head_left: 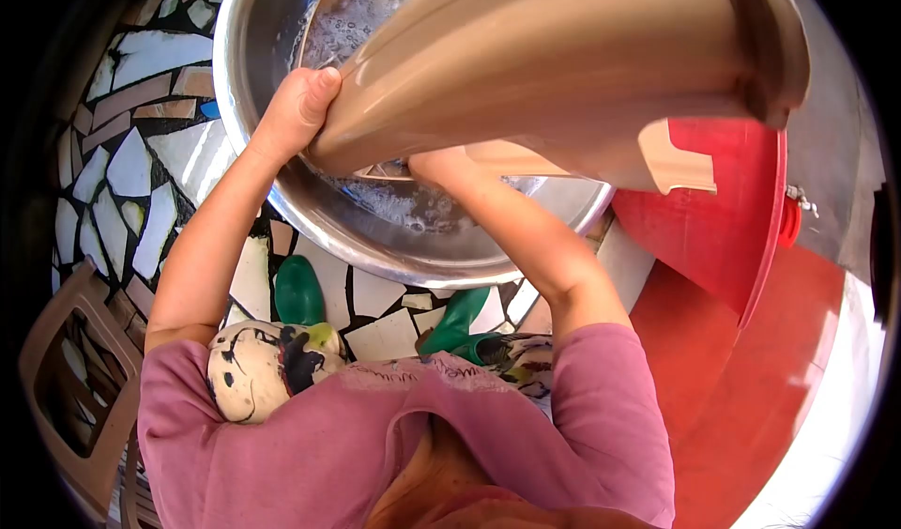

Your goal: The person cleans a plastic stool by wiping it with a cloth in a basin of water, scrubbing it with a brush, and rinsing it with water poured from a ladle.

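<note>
- Left hand point(298, 111): clamped on near-left edge of brown plastic piece point(535, 69), thumb on outer face, other fingers hidden.
- Right hand point(439, 165): at the lower edge, partly inside the frame; fingers out of sight, can't tell if closed on it or just against it.
- Hands apart from each other, left one farther out to the side.
- Piece: big, curved, chair-like; bulk runs up and right from left grip, above and beyond right hand. Cut-out end sticks out right of both hands.
- Piece sits tilted over steel basin point(246, 22); can't tell if it rests on the rim.
- Suds point(418, 212) just below right hand; more show through the opening beyond left hand.
- Handling, judged: stiff shell, probably light for its bulk but awkward, far end likely to swing. Smooth face likely slippery if soapy. Not very fragile.
- Best hold, judged: edges or frame bars, hands spread wide, fingers hooked under; broad face gives little purchase.
- Red tub point(699, 214): right of both hands, partly behind the cut-out end.
</note>
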